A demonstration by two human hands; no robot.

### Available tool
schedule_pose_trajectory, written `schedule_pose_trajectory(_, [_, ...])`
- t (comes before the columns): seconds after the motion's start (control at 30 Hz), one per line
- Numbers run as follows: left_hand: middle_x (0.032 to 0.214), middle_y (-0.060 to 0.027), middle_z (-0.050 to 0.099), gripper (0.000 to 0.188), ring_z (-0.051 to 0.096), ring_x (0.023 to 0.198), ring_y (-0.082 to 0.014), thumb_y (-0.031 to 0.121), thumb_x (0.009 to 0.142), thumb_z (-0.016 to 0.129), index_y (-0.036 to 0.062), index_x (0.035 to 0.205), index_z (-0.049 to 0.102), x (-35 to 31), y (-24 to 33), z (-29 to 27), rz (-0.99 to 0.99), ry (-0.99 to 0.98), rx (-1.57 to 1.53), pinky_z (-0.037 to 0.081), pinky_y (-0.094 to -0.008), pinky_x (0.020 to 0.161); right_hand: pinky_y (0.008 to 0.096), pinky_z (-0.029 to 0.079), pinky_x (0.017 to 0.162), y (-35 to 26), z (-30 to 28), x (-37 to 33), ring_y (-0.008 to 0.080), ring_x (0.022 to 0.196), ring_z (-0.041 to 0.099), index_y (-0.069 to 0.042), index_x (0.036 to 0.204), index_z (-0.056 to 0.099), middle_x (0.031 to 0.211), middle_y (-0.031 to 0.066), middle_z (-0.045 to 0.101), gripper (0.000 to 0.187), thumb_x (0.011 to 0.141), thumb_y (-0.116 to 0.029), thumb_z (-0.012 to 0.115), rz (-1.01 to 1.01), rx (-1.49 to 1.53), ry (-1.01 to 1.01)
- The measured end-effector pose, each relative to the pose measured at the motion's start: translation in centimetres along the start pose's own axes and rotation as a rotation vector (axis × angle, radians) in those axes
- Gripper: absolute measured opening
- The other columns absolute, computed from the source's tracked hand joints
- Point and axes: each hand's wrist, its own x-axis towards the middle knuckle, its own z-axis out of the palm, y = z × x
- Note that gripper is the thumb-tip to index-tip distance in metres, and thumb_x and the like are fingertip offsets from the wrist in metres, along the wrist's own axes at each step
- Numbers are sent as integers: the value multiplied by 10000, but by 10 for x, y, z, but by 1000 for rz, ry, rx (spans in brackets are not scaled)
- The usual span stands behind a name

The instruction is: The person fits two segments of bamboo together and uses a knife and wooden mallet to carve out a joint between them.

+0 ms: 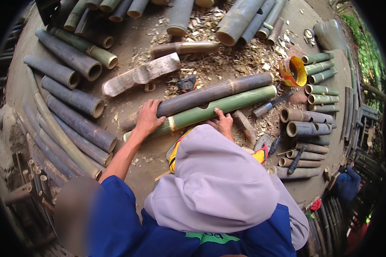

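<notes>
Grip: my left hand point(149, 117) spans dark pole point(201, 98) and green pole point(242, 101), likely steadying both; my right hand point(224, 124) touches green below its notch point(205, 106). Cannot tell if either clamps.

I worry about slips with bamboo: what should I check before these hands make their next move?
1. Left hand lying over the dark tube and green tube: ok.
2. Right hand touching the green tube: ok.
3. Dark notch uncovered by either hand: ok.
4. Loose tool apart from both hands: ok.
5. Ground free of wood chips: not ok, many scattered.
6. Green tube supported underneath: cannot tell, underside hidden.
</notes>
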Motion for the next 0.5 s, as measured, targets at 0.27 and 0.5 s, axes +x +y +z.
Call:
schedule_pose_trajectory(0.27, [1256, -211, 531, 736, 525, 1136, -355, 322, 574, 727, 27, 1230, 572, 50, -35, -9, 123, -387, -74, 414, -389, 977, 478, 608, 717, -5, 3, -7, 320, 899, 635, 28, 1169, 349, 1083, 177, 523, 526, 797, -124, 688, -30, 19, -33])
schedule_pose_trajectory(0.5, [1212, -197, 501, 832, 480, 1161, -361, 434, 576, 744, 20, 1267, 536, 56, -37, -3, 158, -472, -211, 397, -417, 991, 462, 613, 707, -5, 0, -4, 282, 923, 620, 40, 1124, 396, 1069, 165, 530, 463, 803, -135, 680, -36, -41, -24])
